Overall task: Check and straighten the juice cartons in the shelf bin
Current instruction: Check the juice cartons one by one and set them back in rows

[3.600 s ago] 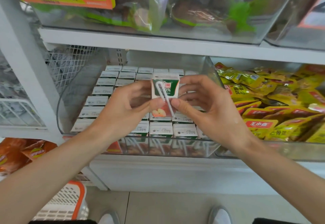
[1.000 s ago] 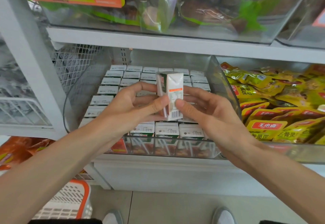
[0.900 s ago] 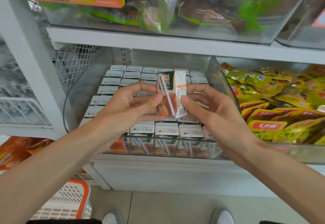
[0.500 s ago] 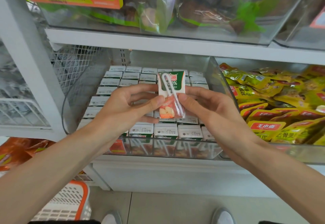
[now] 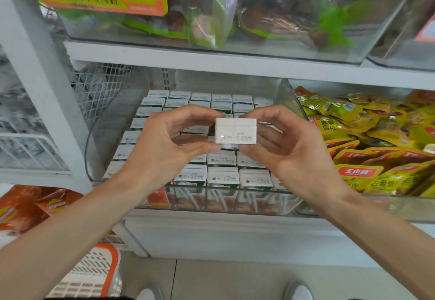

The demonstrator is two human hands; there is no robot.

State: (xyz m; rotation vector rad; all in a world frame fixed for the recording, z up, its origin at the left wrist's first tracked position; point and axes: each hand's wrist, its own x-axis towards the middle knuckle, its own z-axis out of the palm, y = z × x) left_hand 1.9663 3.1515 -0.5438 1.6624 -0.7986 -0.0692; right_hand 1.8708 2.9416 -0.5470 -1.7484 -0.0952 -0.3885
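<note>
A small juice carton (image 5: 235, 131) is held above the clear shelf bin (image 5: 235, 202), tipped so its white top with printed date code faces me. My left hand (image 5: 164, 151) pinches its left side between thumb and fingers. On the carton's right side, my right hand (image 5: 289, 151) grips it the same way. Below and behind the hands, several rows of juice cartons (image 5: 222, 175) stand upright in the bin, white tops up, straws showing through the front wall.
A second clear bin (image 5: 376, 210) of yellow snack packets (image 5: 367, 135) adjoins on the right. The shelf above (image 5: 211, 60) holds bins of bagged goods. A white wire basket (image 5: 21, 149) sits left, orange packets (image 5: 30, 205) below it, an orange-rimmed basket (image 5: 94, 273) on the floor.
The carton has been tipped from showing its front face with straw to showing its white top. Both hands still hold it, at about the same height above the bin.
</note>
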